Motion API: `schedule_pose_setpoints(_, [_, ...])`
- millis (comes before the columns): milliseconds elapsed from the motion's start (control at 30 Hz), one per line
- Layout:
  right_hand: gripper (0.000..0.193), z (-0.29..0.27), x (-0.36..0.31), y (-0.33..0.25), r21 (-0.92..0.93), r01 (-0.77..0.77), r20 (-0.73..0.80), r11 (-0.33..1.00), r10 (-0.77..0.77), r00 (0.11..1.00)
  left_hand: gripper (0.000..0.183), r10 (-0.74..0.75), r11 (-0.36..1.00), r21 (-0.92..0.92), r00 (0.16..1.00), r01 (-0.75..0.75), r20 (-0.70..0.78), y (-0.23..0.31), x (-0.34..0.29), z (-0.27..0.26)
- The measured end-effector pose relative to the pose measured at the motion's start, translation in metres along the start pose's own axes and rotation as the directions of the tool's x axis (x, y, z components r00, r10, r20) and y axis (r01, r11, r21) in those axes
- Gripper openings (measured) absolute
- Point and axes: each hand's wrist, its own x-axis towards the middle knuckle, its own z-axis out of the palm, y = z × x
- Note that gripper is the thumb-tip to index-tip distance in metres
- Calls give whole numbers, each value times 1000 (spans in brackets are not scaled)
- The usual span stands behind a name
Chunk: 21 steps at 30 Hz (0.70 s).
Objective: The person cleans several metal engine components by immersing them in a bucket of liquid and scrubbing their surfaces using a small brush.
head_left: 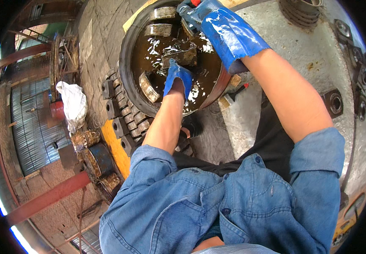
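A round dark tub (pixel 128 53) of brown liquid lies ahead of me, with several curved metal blocks in it. My left hand (pixel 178 76), in a blue rubber glove, reaches into the tub and grips the near side of a metal block (pixel 182 57) partly out of the liquid; its fingertips are partly hidden. At the far rim my right hand (pixel 192 16), gloved alike, is closed around a handle with a red end (pixel 196 2); the rest of that tool is hidden. Just below this hand is another metal block (pixel 187 28). A worn curved block (pixel 149 86) leans at the tub's near left.
Dark blocks with holes (pixel 118 126) line the tub's left side. A flat brush (pixel 233 94) with a red-and-black handle lies right of the tub. Stacked rings (pixel 300 12) stand far right; ring-shaped parts (pixel 333 103) lie along the right. A white sack (pixel 71 106) sits left.
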Motion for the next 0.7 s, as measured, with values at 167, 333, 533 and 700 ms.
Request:
schedule_pose_setpoints(167, [26,-17,-3,-3,30,-47,-32,998,48,998,50,16,965,-255,989,-53,-147,35,-33,-12])
schedule_pose_setpoints(333, [20,-12,4,10,259,-18,23,966,13,1000,70,-2,967,-241,947,-80,-322,110,-88,-42])
schedule_pose_setpoints(533, [22,-28,35,34,504,-110,342,856,-81,936,93,600,648,695,771,-312,-213,127,-43,-32])
schedule_pose_setpoints(700, [26,-24,11,-3,-26,12,-73,1000,-14,997,44,489,270,893,850,-360,195,113,9,-9])
